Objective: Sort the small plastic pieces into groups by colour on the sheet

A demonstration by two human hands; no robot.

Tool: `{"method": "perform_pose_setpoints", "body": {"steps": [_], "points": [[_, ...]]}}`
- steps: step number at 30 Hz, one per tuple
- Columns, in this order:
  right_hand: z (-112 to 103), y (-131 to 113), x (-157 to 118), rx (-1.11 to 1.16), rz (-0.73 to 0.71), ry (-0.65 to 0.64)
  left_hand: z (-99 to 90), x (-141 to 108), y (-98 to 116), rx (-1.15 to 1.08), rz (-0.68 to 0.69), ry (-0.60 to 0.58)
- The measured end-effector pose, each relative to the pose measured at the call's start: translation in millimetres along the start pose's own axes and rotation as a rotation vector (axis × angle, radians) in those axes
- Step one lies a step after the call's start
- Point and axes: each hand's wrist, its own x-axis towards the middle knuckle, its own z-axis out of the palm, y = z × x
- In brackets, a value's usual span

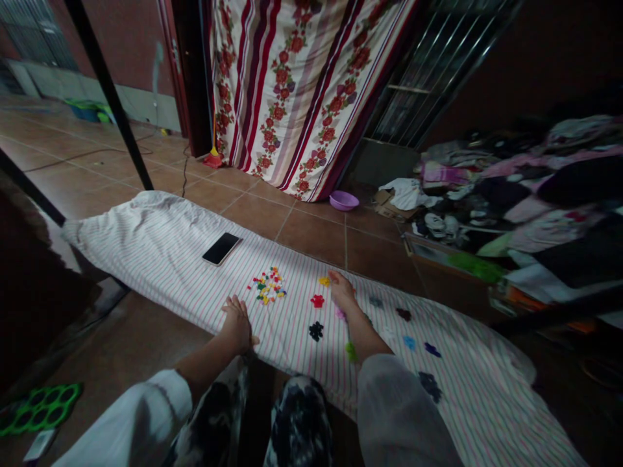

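My left hand (237, 327) lies on the striped cloth (180, 272) by its near edge, fingers stretched out and holding nothing visible. In front of it is a loose pile of small mixed-colour pieces (267, 285). My right hand (343, 293) reaches over the cloth with its fingers drawn together, the tips at a small yellow pile (324, 281). Whatever is between those fingertips is too small to make out. Near that hand lie red pieces (317, 301), black pieces (316, 331) and green pieces (350, 352). Pink pieces (339, 313) are partly hidden by the wrist.
A phone (222, 249) lies left of the mixed pile. Farther right are grey (376, 302), brown (403, 314), light blue (409, 342) and dark blue pieces (432, 350). Beyond the cloth stand a purple basin (344, 200) and heaped clothes (535, 188).
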Motion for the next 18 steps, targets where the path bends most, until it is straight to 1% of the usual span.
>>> {"method": "perform_pose_setpoints", "body": {"steps": [4,6,10,14,18], "points": [[9.0,-17.5,-2.4,-0.04,0.005,0.022,-3.7,-0.8,-0.1,0.016,0.001,-0.022],[19.4,-29.9,-5.0,-0.053,-0.035,-0.012,-4.1,-0.8,-0.3,0.008,0.0,-0.027],[49.2,-53.9,-13.3,-0.089,-0.097,-0.162,-2.7,-0.1,-0.2,0.0,-0.006,-0.025],[79.9,-70.9,-22.7,-0.122,-0.177,-0.296,-0.2,1.4,0.7,-0.036,-0.006,0.0],[102.5,-83.4,-23.2,-0.182,-0.315,-0.395,7.5,5.1,3.0,-0.056,-0.018,0.013]]}}
